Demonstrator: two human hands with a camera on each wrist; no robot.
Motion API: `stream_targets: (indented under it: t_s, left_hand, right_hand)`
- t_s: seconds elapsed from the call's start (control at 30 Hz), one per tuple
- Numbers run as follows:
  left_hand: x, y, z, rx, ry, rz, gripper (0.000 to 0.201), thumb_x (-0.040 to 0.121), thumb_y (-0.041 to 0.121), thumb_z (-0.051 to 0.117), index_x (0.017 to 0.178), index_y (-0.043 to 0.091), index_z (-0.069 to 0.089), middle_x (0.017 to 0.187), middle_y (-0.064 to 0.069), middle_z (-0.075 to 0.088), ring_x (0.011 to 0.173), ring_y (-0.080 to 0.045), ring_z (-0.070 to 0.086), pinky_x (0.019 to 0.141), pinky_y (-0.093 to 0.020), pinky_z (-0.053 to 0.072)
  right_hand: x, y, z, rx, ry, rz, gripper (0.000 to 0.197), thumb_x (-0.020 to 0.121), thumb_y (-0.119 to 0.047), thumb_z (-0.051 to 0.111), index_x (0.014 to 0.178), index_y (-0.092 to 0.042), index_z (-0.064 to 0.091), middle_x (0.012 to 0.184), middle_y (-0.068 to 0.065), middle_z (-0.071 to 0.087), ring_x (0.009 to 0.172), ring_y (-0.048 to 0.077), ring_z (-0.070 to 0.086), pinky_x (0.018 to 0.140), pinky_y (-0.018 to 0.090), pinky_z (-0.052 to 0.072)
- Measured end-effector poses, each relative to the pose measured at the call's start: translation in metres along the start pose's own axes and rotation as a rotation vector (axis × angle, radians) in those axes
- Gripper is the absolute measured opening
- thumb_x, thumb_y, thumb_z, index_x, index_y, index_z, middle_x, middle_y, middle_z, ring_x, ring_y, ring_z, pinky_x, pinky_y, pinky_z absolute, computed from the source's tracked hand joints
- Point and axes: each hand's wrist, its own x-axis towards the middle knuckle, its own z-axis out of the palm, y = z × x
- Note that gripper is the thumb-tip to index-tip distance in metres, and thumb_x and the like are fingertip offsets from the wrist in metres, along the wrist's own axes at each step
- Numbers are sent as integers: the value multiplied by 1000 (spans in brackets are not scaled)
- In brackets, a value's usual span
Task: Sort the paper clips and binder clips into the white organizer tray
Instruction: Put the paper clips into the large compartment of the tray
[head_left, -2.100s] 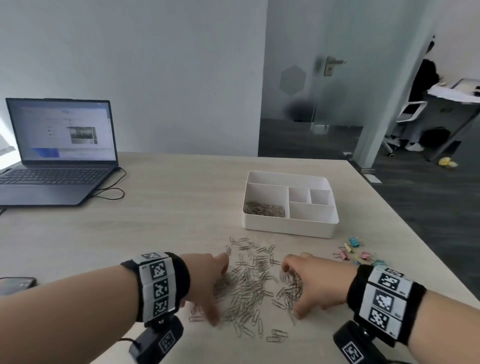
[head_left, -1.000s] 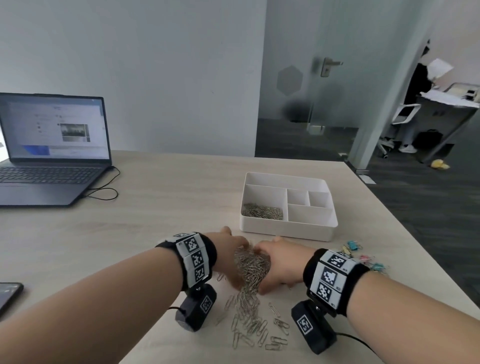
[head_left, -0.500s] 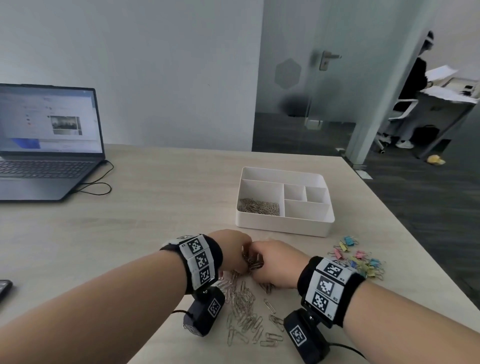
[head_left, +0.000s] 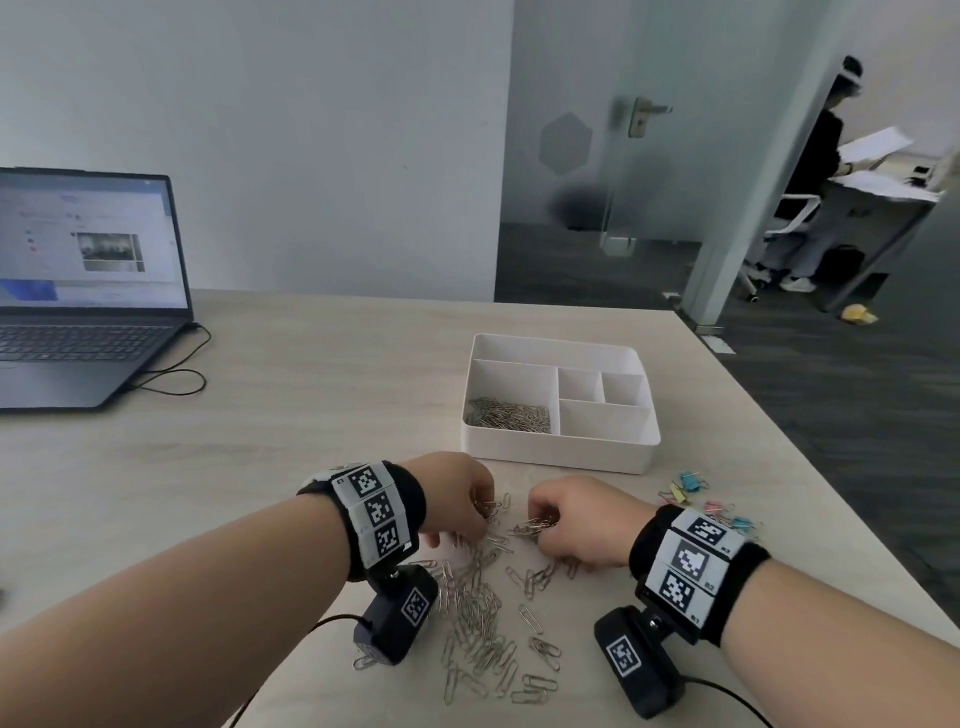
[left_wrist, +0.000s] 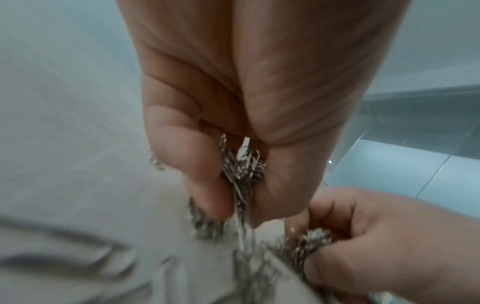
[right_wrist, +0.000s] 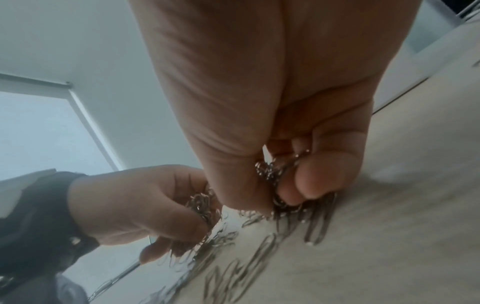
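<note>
Silver paper clips (head_left: 480, 618) lie scattered on the table in front of me. My left hand (head_left: 457, 499) grips a bunch of paper clips (left_wrist: 241, 170) in curled fingers just above the pile. Beside it my right hand (head_left: 576, 519) grips another bunch of paper clips (right_wrist: 275, 174). The white organizer tray (head_left: 558, 460) stands just beyond both hands, with paper clips (head_left: 511, 414) in its near-left compartment. Its other compartments look empty. Coloured binder clips (head_left: 696, 496) lie right of my right hand.
An open laptop (head_left: 78, 291) with a cable (head_left: 176, 371) sits at the far left of the table (head_left: 311, 395). The table's right edge runs close past the binder clips. A person (head_left: 810, 171) stands at a desk behind the glass partition.
Both hands swept the scattered clips together from either side, met over the pile and closed on handfuls. They have now parted slightly, each keeping its bunch, with loose clips left behind.
</note>
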Motion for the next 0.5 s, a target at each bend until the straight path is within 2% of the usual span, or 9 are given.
stream_targets:
  t_s: [0.1,0.23,0.33,0.5]
  left_hand:
    - [6,6,-12,-75,20,33,10,83,16,66,92,15,68,71,2,70,52,-10,66,49,-22,53]
    - [21,16,-34,-200,58,77,3,83,13,69,85,15,68,68,1,69,55,-10,64,50,-21,53]
    - [37,22,-53,-308,136,73,4,83,13,72,84,14,68,68,-1,69,61,-13,64,52,-23,53]
    - [68,35,-79,-451,227,41,7,82,12,73,79,13,67,59,-2,65,48,-14,58,54,-26,52]
  right_hand:
    - [-2,5,-1,102,-37,22,15,88,-14,63,102,-20,65,80,-1,61,53,13,60,49,24,54]
    - [-4,9,-1,245,-81,44,18,89,-8,62,103,-19,63,72,3,65,50,11,60,51,24,55]
    - [-5,13,-2,360,-96,53,17,89,-3,60,99,-16,61,65,5,63,46,8,59,47,20,54]
    - [-3,20,-6,447,-48,52,15,88,-5,64,99,-17,63,69,5,62,50,11,59,47,22,53]
